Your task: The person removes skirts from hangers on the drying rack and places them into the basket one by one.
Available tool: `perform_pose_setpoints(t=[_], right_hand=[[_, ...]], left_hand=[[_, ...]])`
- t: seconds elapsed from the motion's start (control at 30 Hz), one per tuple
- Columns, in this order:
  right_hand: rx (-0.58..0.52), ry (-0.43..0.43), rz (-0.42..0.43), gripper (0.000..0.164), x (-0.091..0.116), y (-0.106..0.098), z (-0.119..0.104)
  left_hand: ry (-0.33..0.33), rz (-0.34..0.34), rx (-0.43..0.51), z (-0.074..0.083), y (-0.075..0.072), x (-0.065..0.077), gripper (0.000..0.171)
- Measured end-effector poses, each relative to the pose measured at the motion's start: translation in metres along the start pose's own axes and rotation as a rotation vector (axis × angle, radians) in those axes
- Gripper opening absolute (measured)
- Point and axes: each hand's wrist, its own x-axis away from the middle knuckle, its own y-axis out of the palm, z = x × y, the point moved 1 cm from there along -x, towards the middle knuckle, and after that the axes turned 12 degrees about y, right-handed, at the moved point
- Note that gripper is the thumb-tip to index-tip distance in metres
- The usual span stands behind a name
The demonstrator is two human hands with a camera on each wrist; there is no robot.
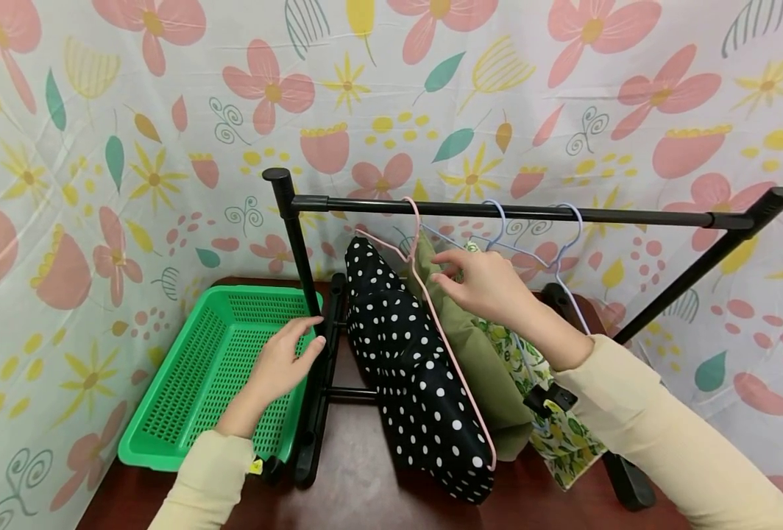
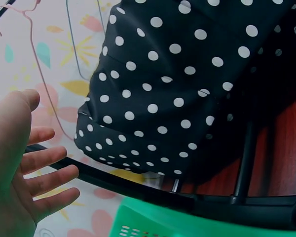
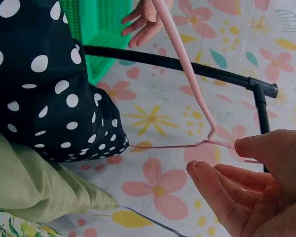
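A black garment with white polka dots hangs on a pink hanger, whose hook sits over the black rod. My right hand is beside the hanger's neck, thumb and fingers apart; whether it touches the hanger I cannot tell. Behind the dotted garment hang an olive-green cloth and a lemon-print cloth. Near the rack's left post, over the green basket, my left hand is held with fingers spread and nothing in them. The left wrist view shows this hand next to the dotted garment.
The black rack has a left post, a slanting right post and feet on the dark red table. A bluish hanger hooks on the rod further right. Flower-printed curtain stands behind and at the sides.
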Motion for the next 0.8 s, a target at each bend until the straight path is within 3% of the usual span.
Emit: perform_pose_setpoints(t=[0.37, 0.6, 0.8], right_hand=[[-0.012, 0.042, -0.068, 0.03, -0.015, 0.012, -0.009], [0.014, 0.044, -0.043, 0.03, -0.022, 0.017, -0.019], [0.016, 0.061, -0.014, 0.024, -0.029, 0.02, -0.022]], left_hand=[[-0.026, 0.006, 0.087, -0.006, 0.021, 0.002, 0.041], [-0.095, 0.038, 0.114, -0.009, 0.037, 0.005, 0.038], [-0.097, 0.059, 0.143, -0.008, 0.045, 0.002, 0.037]])
